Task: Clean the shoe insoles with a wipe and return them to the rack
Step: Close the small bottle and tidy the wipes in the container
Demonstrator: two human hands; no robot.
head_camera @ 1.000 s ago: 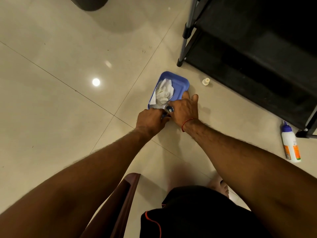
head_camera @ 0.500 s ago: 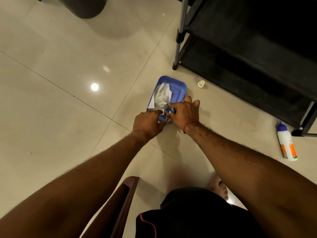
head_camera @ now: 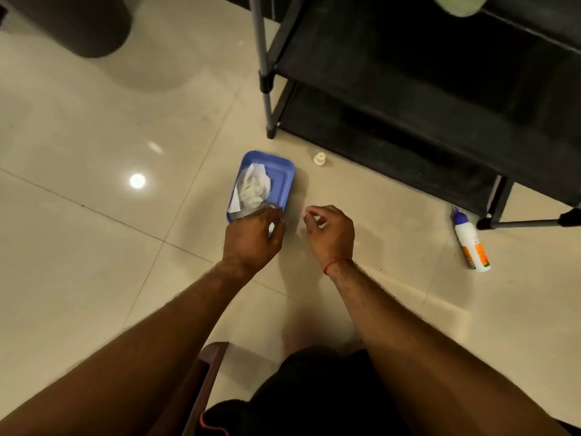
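A crumpled white wipe [head_camera: 254, 187] lies in a blue tray [head_camera: 285, 171] on the tiled floor. My left hand [head_camera: 251, 240] covers the tray's near edge, its fingers closed around a small, partly clear container that is mostly hidden. To its right, my right hand [head_camera: 333, 231] hovers just off the tray with thumb and forefinger curled close together; what they pinch, if anything, is too small to make out. The black shoe rack [head_camera: 408, 73] stands at the upper right, with a pale green object [head_camera: 456, 4] at its top edge. No insole is clearly visible.
A white bottle with a blue cap [head_camera: 471, 247] lies on the floor by the rack's right leg. A small white cap [head_camera: 319, 158] sits between the tray and the rack. A dark round object [head_camera: 78, 23] stands at the top left, and a brown wooden edge [head_camera: 204, 372] is beside my knee.
My right hand has come off the small blue-capped item and moved right, away from the tray. My left hand stays at the tray's near edge. The camera has tilted, showing more of the rack.
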